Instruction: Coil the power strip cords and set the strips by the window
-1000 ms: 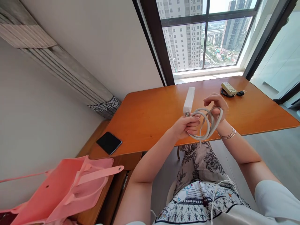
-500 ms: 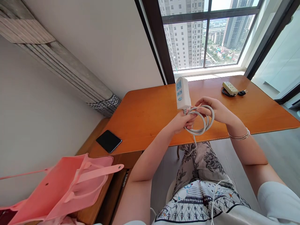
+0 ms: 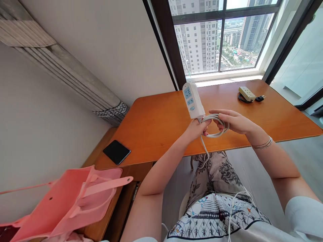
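We hold the power strip (image 3: 193,101) tilted up above the tabletop (image 3: 156,127), towards the middle of the near edge. Its cord (image 3: 214,135) is partly looped, while a length hangs unlooped past that edge. Our left grip (image 3: 198,129) is clenched on the cord beside the strip; our right grip (image 3: 234,121), half open, touches the loops. A phone (image 3: 116,152) lies by the near left corner.

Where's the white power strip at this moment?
In the head view, right of centre, the white power strip juts up from the left hand over the wooden table, its coiled cord reaching the right hand.
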### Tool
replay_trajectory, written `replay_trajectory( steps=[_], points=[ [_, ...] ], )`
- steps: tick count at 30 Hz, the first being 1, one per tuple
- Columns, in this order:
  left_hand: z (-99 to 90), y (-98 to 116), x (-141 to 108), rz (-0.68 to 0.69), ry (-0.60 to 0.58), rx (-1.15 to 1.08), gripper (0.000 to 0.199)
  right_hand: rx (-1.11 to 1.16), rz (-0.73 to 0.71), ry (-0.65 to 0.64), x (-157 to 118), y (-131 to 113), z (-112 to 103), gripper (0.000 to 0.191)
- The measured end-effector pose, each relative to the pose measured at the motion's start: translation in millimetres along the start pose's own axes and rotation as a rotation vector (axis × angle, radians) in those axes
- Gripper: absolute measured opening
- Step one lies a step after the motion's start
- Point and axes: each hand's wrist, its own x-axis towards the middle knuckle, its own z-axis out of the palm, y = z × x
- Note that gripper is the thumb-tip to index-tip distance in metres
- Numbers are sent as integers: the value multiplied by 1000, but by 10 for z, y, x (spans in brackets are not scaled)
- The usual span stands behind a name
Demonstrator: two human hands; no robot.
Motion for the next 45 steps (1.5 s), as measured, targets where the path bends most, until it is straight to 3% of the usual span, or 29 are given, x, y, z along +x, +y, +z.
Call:
replay_trajectory(
  steps=[3,5,10,12,14,16,19,21,28,32,34,38,41,45],
  points=[
    [8,2,19,33,19,168,27,-388,-154,182,4,13,156,42],
    [1,37,6,36,48,330,24,-528,-224,220,12,13,219,30],
    [-6,169,-69,-38,284,895,19,-587,-253,221,38,16,229,25],
    [-11,183,-83,23,359,984,11,-536,-236,208,49,23,216,24],
    [-25,161,-75,146,365,891,19,-428,-164,158,61,33,199,27],
    [-43,120,-49,209,248,645,24,-273,-69,93,71,41,174,33],
    [-57,80,-8,120,-41,267,12,-51,25,61,81,40,129,44],
    [-46,88,2,47,-104,210,17,22,51,82,89,35,109,54],
    [87,130,0,10,168,699,18,-30,2,188,196,157,144,75],
    [118,107,14,20,162,734,11,53,6,233,238,263,170,74],
    [93,109,20,-4,90,614,8,90,42,249,254,294,174,66],
    [-21,101,48,-95,-148,179,26,150,134,295,296,307,160,51],
    [-109,42,72,-153,-312,-186,39,195,173,246,311,284,141,46],
    [-150,-33,64,-205,-379,-430,41,194,177,201,304,254,128,44]
  ],
)
